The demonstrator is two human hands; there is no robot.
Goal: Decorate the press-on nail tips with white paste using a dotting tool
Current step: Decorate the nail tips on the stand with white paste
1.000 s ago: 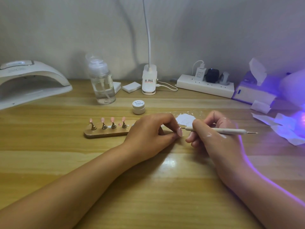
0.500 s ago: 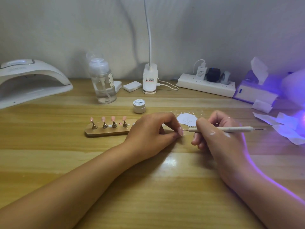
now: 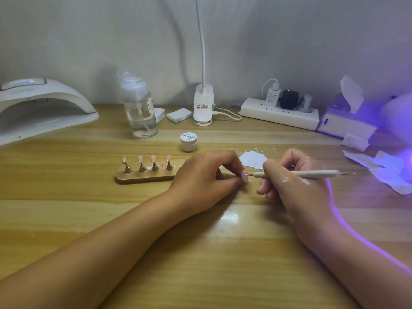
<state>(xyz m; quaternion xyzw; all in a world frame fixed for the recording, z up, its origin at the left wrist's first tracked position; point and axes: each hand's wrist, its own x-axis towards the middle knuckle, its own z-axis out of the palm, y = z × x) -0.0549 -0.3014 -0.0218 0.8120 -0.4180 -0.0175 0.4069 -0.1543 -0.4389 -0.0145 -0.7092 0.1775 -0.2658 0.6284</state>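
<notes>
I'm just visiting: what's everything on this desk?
Table: one, wooden, beneath all.
Curing lamp: one, white, far left.
Pump bottle: one, clear, back left.
Pads: two, white, beside the bottle.
Desk lamp: one, white, back centre.
Power strip: one, white, back right.
Tissue box: one, white, far right.
Paper scraps: several, white, right edge.
Paste jar: one, white, centre.
Paste smear: one, white, right of the jar.
Stand: one, wooden, holding four pink nail tips.
Left hand: pinches a fifth pink tip.
Right hand: holds the white dotting tool.

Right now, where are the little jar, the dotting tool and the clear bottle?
Little jar (image 3: 188,137): head view, its lid.
Dotting tool (image 3: 316,173): head view, its white handle.
Clear bottle (image 3: 140,114): head view, its body.
</notes>
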